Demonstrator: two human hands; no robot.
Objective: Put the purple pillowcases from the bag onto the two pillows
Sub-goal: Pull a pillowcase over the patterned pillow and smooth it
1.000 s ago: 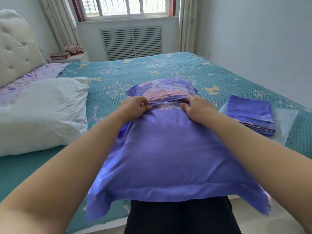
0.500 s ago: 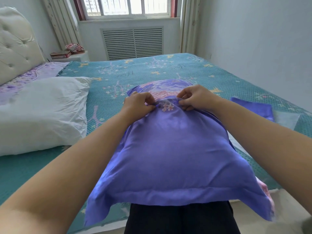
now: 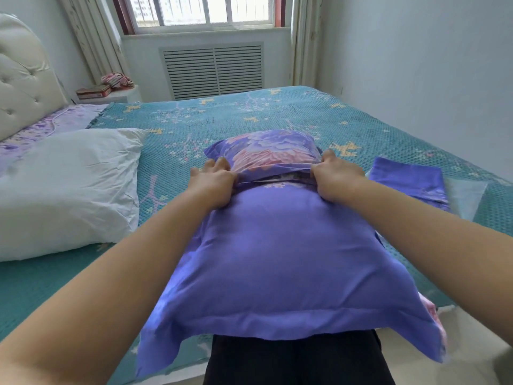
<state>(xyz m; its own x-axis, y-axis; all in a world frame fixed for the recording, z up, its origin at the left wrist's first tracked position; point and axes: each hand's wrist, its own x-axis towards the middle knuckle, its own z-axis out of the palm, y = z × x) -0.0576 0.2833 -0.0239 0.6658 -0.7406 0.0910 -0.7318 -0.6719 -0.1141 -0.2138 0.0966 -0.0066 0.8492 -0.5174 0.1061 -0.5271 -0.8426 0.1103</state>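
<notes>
A pillow in a purple pillowcase (image 3: 283, 262) lies on the bed's near edge in front of me, its floral far end (image 3: 266, 151) folded over at the opening. My left hand (image 3: 213, 182) grips the case's edge at the left of the opening. My right hand (image 3: 336, 179) grips the same edge at the right. A bare white pillow (image 3: 69, 190) lies at the left. A second purple pillowcase (image 3: 408, 182), folded, rests on a clear plastic bag (image 3: 466, 195) at the right.
The bed carries a teal patterned cover (image 3: 249, 118). A padded white headboard (image 3: 22, 79) stands at the left, with a nightstand (image 3: 111, 95) holding books beyond it. A wall runs close along the bed's right side.
My hands have spread apart along the pillowcase opening, from near its middle to its two sides. The pillow has settled lower, showing the folded pillowcase at the right again.
</notes>
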